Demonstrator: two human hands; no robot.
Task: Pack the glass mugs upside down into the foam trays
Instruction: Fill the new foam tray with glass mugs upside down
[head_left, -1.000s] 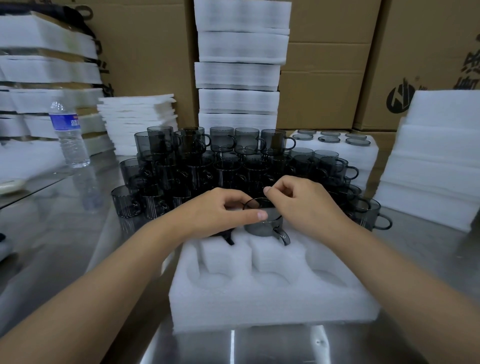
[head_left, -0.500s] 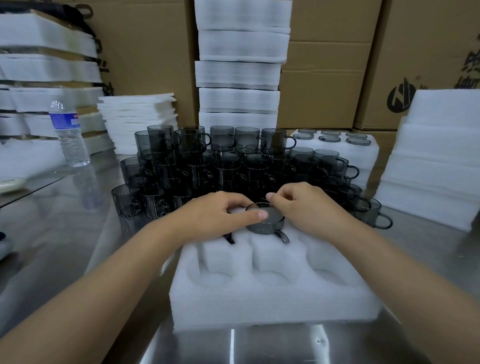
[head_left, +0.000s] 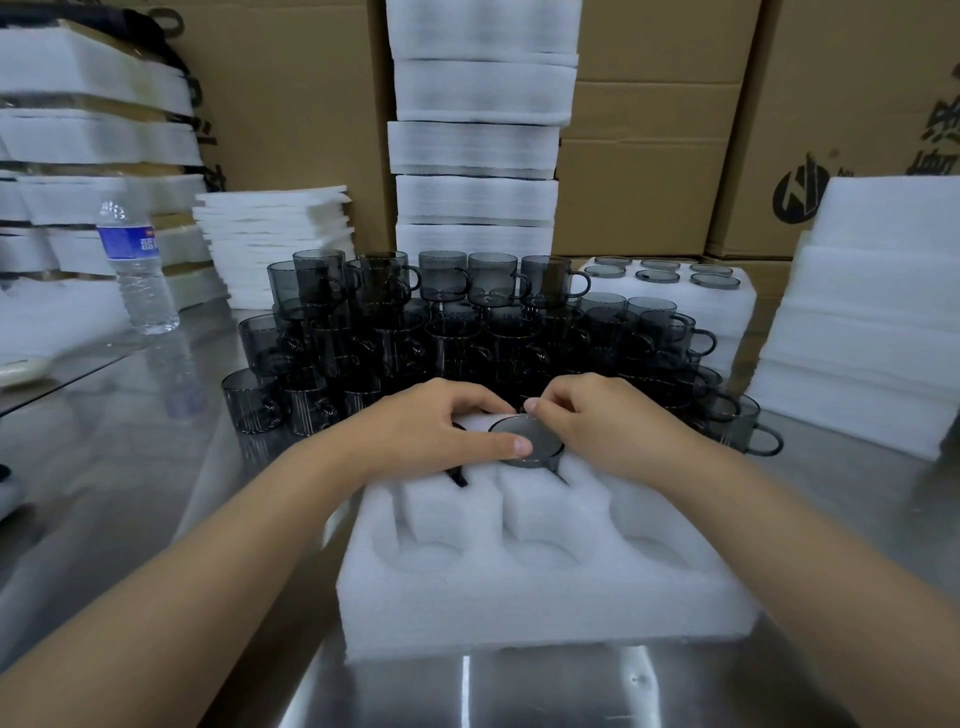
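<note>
Two hands on one upside-down mug (head_left: 543, 441): left hand (head_left: 426, 431) and right hand (head_left: 592, 421) fingers both pinching its base; it sits in foam tray (head_left: 519, 597), middle pocket at 12 o'clock edge, on table (head_left: 156, 467)

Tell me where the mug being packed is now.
Head view, centre: the mug sits upside down in the far middle pocket of the foam tray, between the left hand and right hand.

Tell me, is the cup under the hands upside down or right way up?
Upside down. The mug shows its flat bottom on top, sunk into the foam tray.
</note>
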